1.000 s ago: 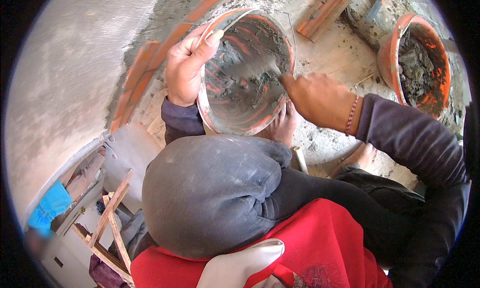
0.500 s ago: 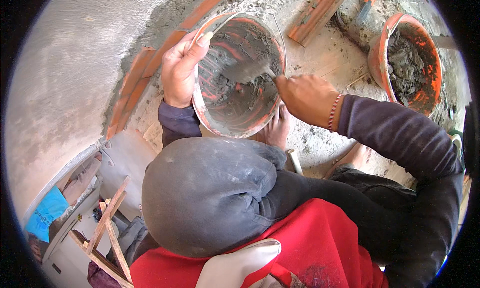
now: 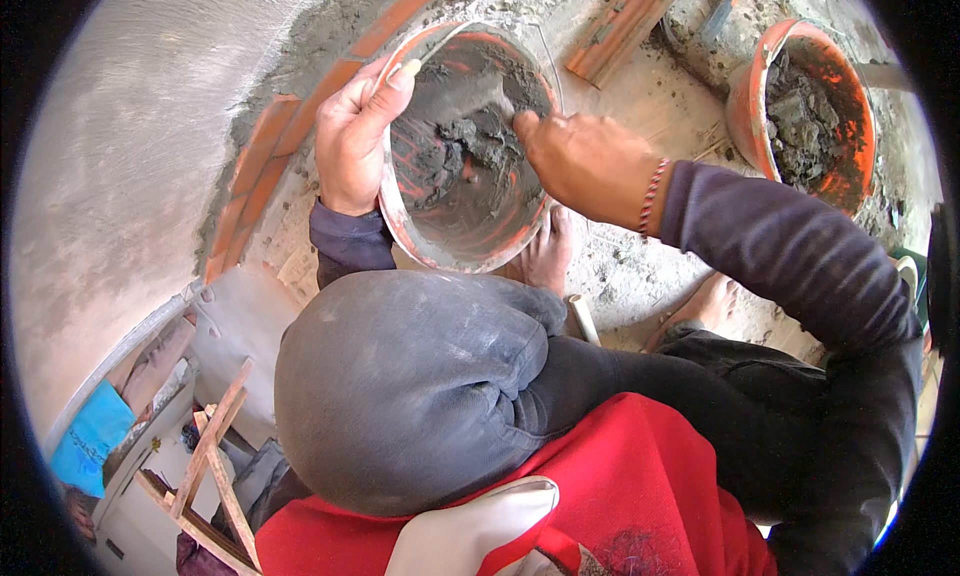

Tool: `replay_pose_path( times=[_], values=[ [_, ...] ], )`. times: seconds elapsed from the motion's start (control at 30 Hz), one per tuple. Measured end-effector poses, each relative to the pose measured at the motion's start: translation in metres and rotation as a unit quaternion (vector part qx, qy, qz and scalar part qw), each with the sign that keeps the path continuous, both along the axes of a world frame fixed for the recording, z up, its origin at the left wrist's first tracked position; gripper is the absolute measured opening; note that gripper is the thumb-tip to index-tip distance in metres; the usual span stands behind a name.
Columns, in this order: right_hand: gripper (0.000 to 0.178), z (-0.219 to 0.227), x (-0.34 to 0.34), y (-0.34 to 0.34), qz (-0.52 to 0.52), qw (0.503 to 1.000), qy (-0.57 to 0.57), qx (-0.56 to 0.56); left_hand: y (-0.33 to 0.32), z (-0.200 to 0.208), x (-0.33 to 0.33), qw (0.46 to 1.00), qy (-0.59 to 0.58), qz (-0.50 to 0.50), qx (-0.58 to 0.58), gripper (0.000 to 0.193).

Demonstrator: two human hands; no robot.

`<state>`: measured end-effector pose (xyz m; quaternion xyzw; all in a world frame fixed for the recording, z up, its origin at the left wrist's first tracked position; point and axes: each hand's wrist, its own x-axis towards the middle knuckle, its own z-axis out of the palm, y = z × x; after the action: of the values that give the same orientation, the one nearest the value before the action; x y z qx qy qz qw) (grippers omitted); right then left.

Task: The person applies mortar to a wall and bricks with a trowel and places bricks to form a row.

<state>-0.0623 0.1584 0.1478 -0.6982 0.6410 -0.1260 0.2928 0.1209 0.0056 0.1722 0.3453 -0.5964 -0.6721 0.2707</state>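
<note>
My left hand (image 3: 358, 141) grips the left rim of an orange bucket (image 3: 397, 219), thumb over the edge, tilting its mouth toward me. Grey wet mortar (image 3: 485, 141) coats the walls and lies in a lump inside. My right hand (image 3: 590, 161) is closed round the handle of a trowel (image 3: 470, 98), reaching over the bucket's right rim. The trowel's blade is smeared with mortar and rests against the inner far wall; its outline is partly blurred. A thin wire bail hangs at the bucket's far side.
A second orange bucket (image 3: 745, 116) with lumpy mortar stands at the right. Beyond lie stacked bricks (image 3: 625, 26) and an orange-handled tool (image 3: 722, 11). A brick course (image 3: 270, 166) runs along the wall at left. Wooden pieces (image 3: 215, 456) stand lower left. My bare feet are beside the bucket.
My right hand has moved the trowel up and left inside the bucket, toward its far wall. Mortar has gathered in a lump near the middle. My left hand keeps its hold.
</note>
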Motion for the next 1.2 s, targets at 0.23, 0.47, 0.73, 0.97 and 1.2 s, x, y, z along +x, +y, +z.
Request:
replay_pose_path(
  times=[0.23,0.47,0.73,0.97,1.2],
  values=[
    [0.017,0.001,-0.005,0.008,0.01,0.999,-0.032,0.024,0.007,0.002,0.001,1.0,0.011,-0.007,0.024,0.026],
    [0.025,-0.005,-0.007,0.018,0.08,0.997,0.004,0.014,-0.002,0.003,0.006,0.998,0.034,0.004,0.06,0.027],
    [0.02,-0.003,0.004,0.015,0.073,0.997,-0.002,0.035,-0.006,0.008,0.014,0.994,0.045,0.002,0.099,0.042],
    [0.017,-0.01,0.01,0.012,0.043,0.999,-0.005,-0.033,-0.009,-0.002,0.015,1.0,-0.003,0.007,0.01,0.024],
    [0.021,0.007,-0.009,-0.006,0.021,0.999,0.05,-0.002,0.008,0.003,0.0,0.996,-0.037,-0.041,-0.076,0.021]
  ],
)
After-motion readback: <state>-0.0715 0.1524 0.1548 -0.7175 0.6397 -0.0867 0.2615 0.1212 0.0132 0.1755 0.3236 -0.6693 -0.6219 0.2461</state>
